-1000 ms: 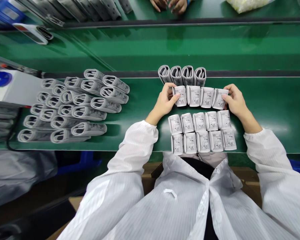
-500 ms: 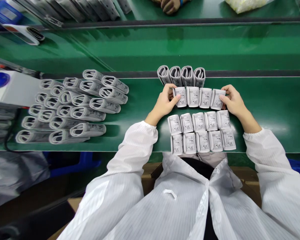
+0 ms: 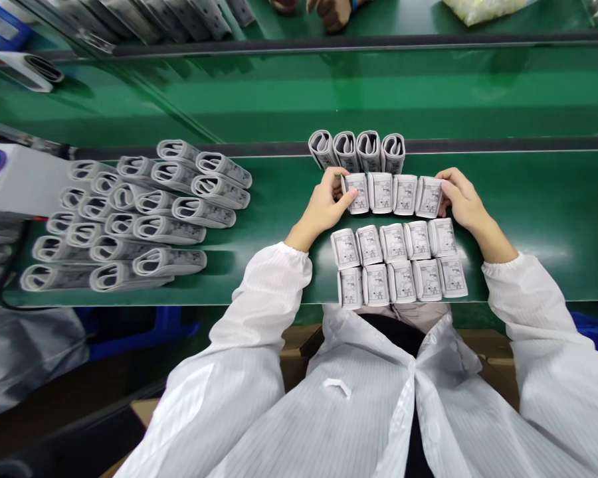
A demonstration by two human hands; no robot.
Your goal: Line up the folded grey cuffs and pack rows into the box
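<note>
My left hand (image 3: 323, 204) pinches the leftmost folded printed piece (image 3: 357, 194), thumb on its front and fingers behind. It is one of a row of several grey-white pieces with line drawings, lying side by side. At the row's other end, my right hand (image 3: 461, 202) is closed at the outer edge of the rightmost folded printed piece (image 3: 428, 198); its fingertips are partly hidden. Nearer to me lie two more rows of the same kind, an upper row (image 3: 393, 242) and a lower row (image 3: 401, 283). Just behind my hands, several rolled pieces (image 3: 345, 151) show their looped ends.
Many folded pieces (image 3: 169, 228) are piled on the green bench (image 3: 274, 179) at left. Beyond them stands a white box (image 3: 30, 179) with a blue round top. Across the raised ledge are another person's hand (image 3: 335, 12), a clear bag (image 3: 481, 8) and more folded pieces (image 3: 154, 20).
The view has shifted slightly, moving the left pile leftward. The rightmost piece sits a little straighter against its neighbour, and my right thumb covers less of it. The other person's hand has moved.
</note>
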